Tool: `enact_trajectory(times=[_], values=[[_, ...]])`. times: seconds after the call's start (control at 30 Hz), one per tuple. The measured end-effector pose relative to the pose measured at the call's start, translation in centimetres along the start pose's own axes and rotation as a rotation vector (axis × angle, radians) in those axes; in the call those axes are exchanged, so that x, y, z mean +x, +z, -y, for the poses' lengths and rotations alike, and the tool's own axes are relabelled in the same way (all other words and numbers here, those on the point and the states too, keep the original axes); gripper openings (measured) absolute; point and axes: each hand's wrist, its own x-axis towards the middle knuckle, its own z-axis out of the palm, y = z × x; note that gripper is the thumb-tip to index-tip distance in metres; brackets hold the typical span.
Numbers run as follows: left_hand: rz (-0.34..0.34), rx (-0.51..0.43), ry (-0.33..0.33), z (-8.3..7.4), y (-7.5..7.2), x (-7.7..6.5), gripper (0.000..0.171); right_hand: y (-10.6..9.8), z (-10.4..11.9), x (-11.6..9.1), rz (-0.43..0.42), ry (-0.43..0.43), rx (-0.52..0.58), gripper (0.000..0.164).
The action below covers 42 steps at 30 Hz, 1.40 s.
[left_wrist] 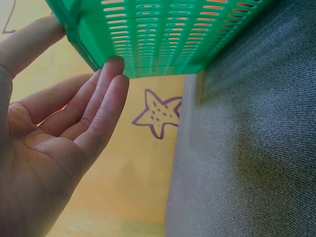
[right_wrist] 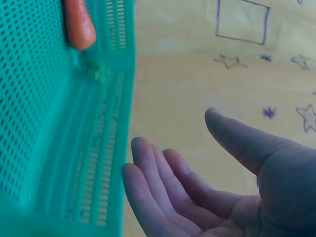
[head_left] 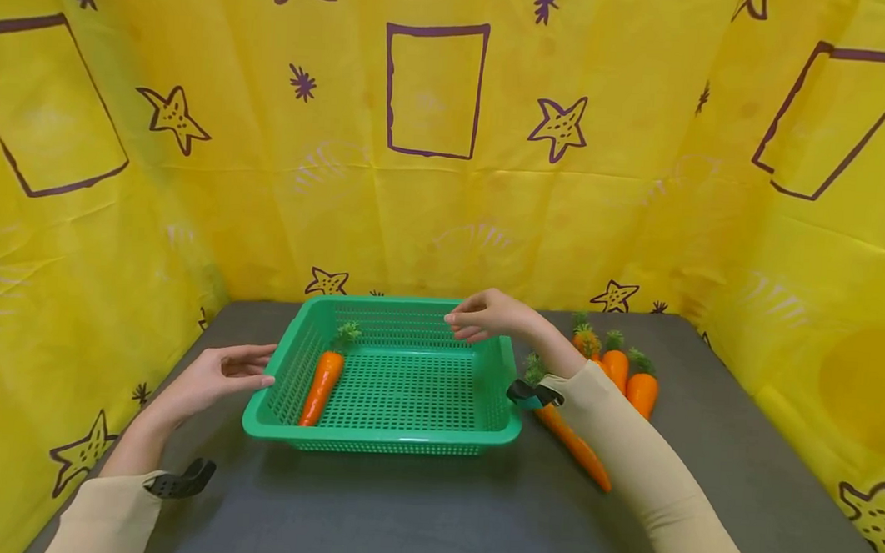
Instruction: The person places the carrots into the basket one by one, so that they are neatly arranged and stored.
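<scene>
A green plastic basket [head_left: 397,435] with slotted walls stands on the grey table. Inside it, along the left side, lies one orange carrot [head_left: 323,387] with a leafy green top. My left hand [head_left: 215,377] is at the basket's left end, its thumb and fairly straight fingertips touching the rim and outer wall. Over the back right corner of the basket hovers my right hand [head_left: 496,314]. In the right wrist view its fingers [right_wrist: 173,187] are loosely bent and the thumb stands apart, with nothing between them.
Right of the basket, partly behind my right forearm, one long carrot [head_left: 576,446] lies slanted on the table [head_left: 370,507]. Several more carrots [head_left: 641,393] lie together farther right. Yellow cloth walls [head_left: 430,226] with purple drawings enclose the table at the back and sides.
</scene>
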Motion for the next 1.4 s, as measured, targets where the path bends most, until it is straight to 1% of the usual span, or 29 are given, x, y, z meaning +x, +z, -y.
enact_trajectory(times=[0.13,0.33,0.6,0.77,0.93,1.2,1.4], values=[[0.002,0.000,0.006,0.1,0.0,0.0,0.056,-1.0,-1.0,-1.5,-0.030,0.017,0.032,0.044],[0.003,0.004,0.010,0.1,0.0,0.0,0.057,-2.6,-2.8,-3.7,-0.072,0.032,0.032,0.048],[0.003,0.004,0.008,0.0,-0.1,0.0,0.056,-4.1,-5.3,-5.8,-0.126,0.033,0.057,0.052],[0.006,0.010,0.009,-0.1,-0.1,0.1,0.056,-5.1,-7.1,-7.2,-0.166,0.065,0.091,0.054],[-0.003,0.031,0.020,-0.2,-0.1,0.0,0.056,-6.3,-8.7,-8.7,-0.195,0.094,0.104,0.059],[-0.003,0.031,0.026,-0.2,0.0,0.1,0.055,-7.9,-10.9,-11.6,-0.261,0.136,0.127,0.066],[-0.008,0.036,0.021,-0.2,0.0,0.0,0.055,-8.6,-12.7,-13.3,-0.277,0.146,0.130,0.069]])
